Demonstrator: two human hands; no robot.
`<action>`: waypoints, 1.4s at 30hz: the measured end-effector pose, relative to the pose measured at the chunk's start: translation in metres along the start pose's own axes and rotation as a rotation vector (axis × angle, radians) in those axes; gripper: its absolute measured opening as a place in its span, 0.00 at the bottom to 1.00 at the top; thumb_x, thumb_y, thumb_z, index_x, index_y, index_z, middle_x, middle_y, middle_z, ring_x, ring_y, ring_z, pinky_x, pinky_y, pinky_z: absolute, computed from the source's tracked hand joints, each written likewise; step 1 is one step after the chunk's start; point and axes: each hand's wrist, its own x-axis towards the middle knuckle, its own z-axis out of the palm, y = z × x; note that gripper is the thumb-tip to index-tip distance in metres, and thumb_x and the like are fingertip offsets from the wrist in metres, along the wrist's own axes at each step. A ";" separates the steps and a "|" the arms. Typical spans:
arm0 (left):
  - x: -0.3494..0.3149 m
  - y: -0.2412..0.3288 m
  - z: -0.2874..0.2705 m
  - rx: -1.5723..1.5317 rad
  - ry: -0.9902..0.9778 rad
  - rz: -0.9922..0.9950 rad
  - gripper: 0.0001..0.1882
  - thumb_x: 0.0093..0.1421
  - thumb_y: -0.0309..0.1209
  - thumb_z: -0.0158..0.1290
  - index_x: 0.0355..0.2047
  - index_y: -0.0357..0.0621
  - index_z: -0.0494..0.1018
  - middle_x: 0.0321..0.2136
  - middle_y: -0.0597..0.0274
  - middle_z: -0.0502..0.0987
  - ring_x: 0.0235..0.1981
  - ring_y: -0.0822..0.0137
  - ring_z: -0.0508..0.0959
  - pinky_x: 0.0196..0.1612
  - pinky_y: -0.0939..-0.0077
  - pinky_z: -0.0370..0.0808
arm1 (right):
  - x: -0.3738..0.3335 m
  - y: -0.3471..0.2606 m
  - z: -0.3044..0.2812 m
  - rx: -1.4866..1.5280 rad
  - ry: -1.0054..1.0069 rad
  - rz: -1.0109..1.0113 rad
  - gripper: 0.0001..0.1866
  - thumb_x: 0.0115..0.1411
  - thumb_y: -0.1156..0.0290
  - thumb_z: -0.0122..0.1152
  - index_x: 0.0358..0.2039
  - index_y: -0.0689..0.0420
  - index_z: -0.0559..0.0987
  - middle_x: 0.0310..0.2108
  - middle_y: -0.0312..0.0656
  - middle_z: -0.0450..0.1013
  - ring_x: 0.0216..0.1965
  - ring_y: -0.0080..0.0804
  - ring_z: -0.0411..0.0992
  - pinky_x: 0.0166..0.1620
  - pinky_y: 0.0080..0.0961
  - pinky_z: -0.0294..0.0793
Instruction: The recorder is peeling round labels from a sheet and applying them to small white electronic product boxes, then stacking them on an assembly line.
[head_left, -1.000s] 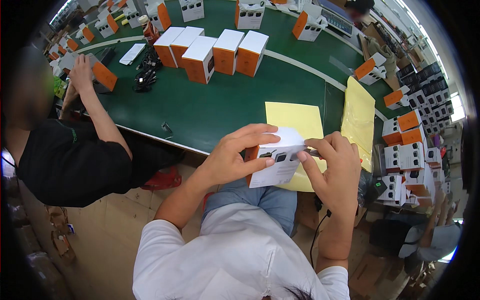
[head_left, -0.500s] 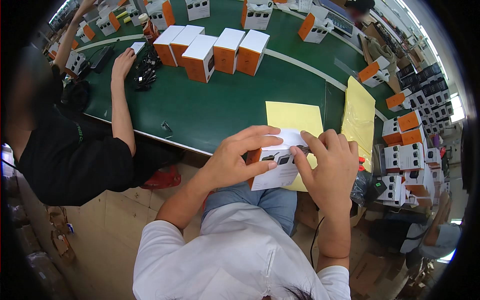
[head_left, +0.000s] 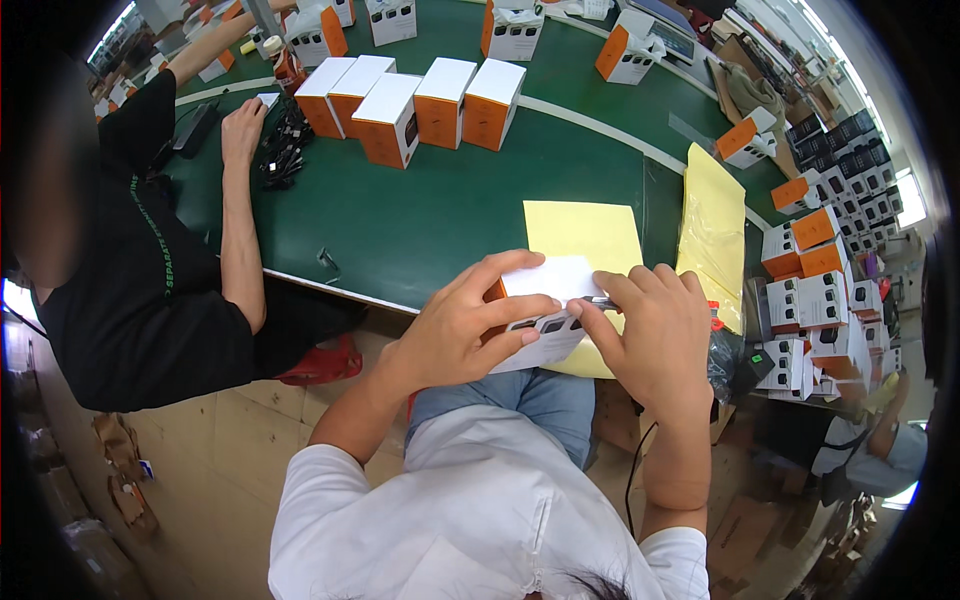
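Observation:
My left hand (head_left: 452, 328) is wrapped round a small white and orange cardboard box (head_left: 553, 282), tilted with its white top up, at the table's near edge above my lap. Pictures of a dark device show on its near side, partly hidden by my fingers. My right hand (head_left: 655, 335) pinches a small metal tool (head_left: 600, 302) between thumb and forefinger. Its tip is against the right edge of the box top; the grip hides most of it, so its kind is unclear. Under and behind the box lies a yellow sheet (head_left: 585, 228).
Several closed boxes (head_left: 390, 118) stand in a row on the green table (head_left: 430, 215). A plastic-wrapped yellow stack (head_left: 712, 240) lies to the right, with piled boxes (head_left: 822, 300) beyond. At left, a co-worker's hand (head_left: 242, 130) rests near black cables (head_left: 287, 148).
The box has tipped so that more of its top and less of its picture side shows. The tool's tip has shifted slightly left along with my right hand. The co-worker has leaned in.

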 end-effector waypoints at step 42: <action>-0.013 -0.012 0.016 -0.268 0.047 -0.197 0.30 0.56 0.24 0.66 0.59 0.42 0.68 0.61 0.47 0.69 0.61 0.53 0.73 0.54 0.62 0.79 | -0.001 0.011 0.030 0.515 0.071 -0.003 0.10 0.50 0.69 0.76 0.34 0.52 0.87 0.26 0.36 0.69 0.31 0.32 0.68 0.36 0.30 0.64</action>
